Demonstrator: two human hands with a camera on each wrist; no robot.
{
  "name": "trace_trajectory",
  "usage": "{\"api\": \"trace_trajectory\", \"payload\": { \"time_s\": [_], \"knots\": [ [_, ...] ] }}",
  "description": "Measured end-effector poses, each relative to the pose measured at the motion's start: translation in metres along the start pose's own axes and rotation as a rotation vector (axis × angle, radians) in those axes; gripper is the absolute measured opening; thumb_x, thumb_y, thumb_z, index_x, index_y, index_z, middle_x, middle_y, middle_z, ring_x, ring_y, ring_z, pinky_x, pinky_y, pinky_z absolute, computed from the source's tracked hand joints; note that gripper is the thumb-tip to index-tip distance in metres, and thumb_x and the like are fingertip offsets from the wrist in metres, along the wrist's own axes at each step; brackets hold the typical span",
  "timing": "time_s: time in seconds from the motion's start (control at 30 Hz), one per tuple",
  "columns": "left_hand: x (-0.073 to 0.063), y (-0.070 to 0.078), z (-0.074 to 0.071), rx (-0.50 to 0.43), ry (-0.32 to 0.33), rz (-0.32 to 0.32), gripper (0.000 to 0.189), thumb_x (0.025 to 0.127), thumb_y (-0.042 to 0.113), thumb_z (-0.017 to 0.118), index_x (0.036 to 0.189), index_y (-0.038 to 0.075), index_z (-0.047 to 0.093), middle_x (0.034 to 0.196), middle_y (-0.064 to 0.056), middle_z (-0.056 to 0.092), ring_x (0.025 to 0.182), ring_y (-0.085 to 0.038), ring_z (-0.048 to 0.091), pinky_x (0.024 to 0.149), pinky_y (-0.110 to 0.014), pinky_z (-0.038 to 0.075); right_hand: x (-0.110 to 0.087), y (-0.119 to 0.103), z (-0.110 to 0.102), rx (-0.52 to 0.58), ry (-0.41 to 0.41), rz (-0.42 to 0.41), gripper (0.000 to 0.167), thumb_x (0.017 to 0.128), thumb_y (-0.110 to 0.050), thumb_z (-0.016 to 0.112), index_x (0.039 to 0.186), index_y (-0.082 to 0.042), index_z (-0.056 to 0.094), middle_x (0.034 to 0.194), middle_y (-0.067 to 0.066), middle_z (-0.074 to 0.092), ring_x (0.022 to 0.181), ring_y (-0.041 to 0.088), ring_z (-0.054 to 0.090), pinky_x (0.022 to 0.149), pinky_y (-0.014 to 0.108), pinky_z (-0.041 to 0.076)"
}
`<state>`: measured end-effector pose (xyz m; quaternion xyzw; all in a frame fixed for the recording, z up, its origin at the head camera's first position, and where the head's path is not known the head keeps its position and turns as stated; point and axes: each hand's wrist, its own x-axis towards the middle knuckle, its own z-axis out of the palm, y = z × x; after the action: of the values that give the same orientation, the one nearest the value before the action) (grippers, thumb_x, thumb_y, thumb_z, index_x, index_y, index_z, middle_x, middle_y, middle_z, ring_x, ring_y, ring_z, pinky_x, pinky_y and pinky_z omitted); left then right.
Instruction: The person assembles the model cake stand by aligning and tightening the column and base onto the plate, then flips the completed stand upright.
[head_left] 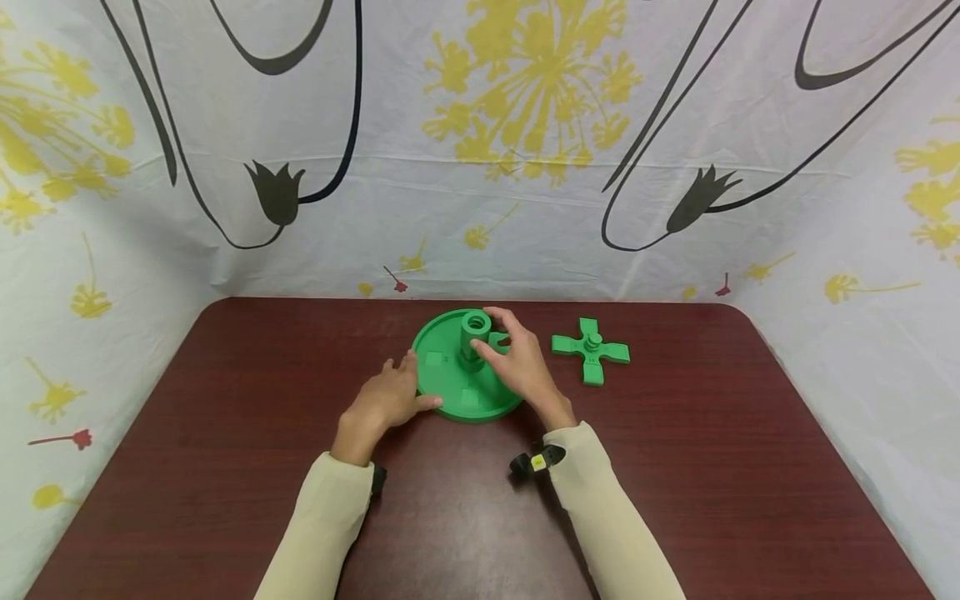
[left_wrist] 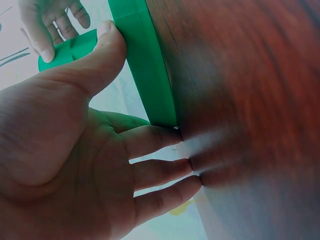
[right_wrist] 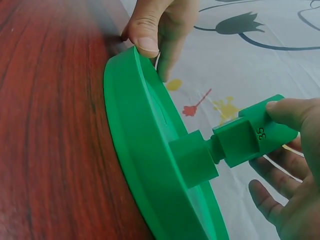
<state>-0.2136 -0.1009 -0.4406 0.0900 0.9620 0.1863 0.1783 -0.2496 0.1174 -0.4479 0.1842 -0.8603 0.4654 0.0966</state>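
Observation:
A round green plastic base [head_left: 450, 379] with a raised rim lies on the table, a green post [head_left: 468, 335] with a hollow top standing near its middle. My right hand [head_left: 522, 362] pinches the upper part of the post between thumb and index finger, the other fingers loose beside it. In the right wrist view that part, a block [right_wrist: 250, 137] marked "35", sits above a narrow neck. Spread and nearly straight, my left hand [head_left: 387, 396] rests against the base's left side. Its thumb [left_wrist: 102, 52] touches the rim and its fingertips meet the table.
A green cross-shaped piece [head_left: 592, 371] with a central knob lies on the table to the right of the base. The dark red wooden table [head_left: 712, 467] ends at a patterned white cloth [head_left: 480, 258] behind. Small black wrist-worn devices [head_left: 536, 462] are at both cuffs.

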Motion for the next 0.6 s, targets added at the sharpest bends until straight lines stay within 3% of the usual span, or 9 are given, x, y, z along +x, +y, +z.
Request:
{"api": "trace_trajectory", "payload": {
  "time_s": [0.2, 0.33, 0.6],
  "knots": [
    [-0.001, -0.001, 0.0, 0.003, -0.002, 0.003, 0.094, 0.096, 0.046, 0.062, 0.156, -0.008, 0.012, 0.16, -0.025, 0.024, 0.148, -0.046, 0.02, 0.11, -0.058, 0.036, 0.0, -0.001, 0.001, 0.015, -0.026, 0.016, 0.058, 0.093, -0.02, 0.072, 0.144, -0.01, 0.047, 0.134, 0.013, 0.058, 0.12, 0.029, 0.057, 0.093, 0.048, 0.051],
    [-0.001, -0.001, 0.0, 0.004, -0.004, 0.004, 0.094, 0.097, 0.046, 0.062, 0.156, -0.008, 0.012, 0.16, -0.025, 0.023, 0.148, -0.047, 0.02, 0.11, -0.058, 0.036, 0.0, -0.003, 0.008, 0.016, 0.013, 0.038, 0.063, 0.09, -0.024, 0.076, 0.142, -0.006, 0.047, 0.139, 0.014, 0.052, 0.121, 0.034, 0.055, 0.095, 0.052, 0.05],
    [-0.001, 0.0, 0.0, -0.002, -0.007, 0.006, 0.095, 0.096, 0.046, 0.062, 0.156, -0.007, 0.012, 0.16, -0.026, 0.024, 0.148, -0.046, 0.019, 0.111, -0.058, 0.035, -0.001, -0.005, 0.015, -0.002, 0.094, 0.037, 0.054, 0.088, -0.021, 0.077, 0.133, -0.004, 0.051, 0.122, 0.015, 0.061, 0.112, 0.03, 0.061, 0.09, 0.049, 0.053]
  ]
}}
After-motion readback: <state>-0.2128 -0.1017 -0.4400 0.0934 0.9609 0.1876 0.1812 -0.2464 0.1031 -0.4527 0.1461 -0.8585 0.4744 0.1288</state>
